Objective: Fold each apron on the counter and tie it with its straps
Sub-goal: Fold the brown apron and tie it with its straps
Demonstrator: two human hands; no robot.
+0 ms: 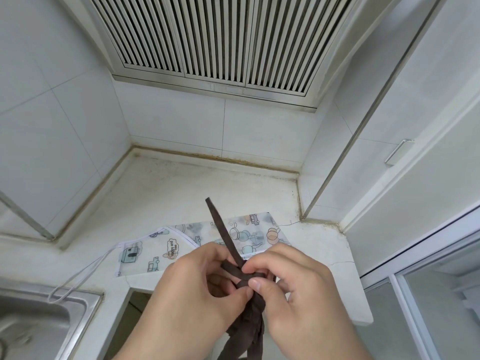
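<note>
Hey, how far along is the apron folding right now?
In hand: both hands, left and right, pinch the brown apron's strap at a knot, mid-tie. Left: the printed apron lies on the counter, its white strap loose. Nothing finished shows.

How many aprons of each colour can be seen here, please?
Brown apron: 1, gripped by the left hand and right hand
Printed apron: 1, on the counter
Total: 2
</note>
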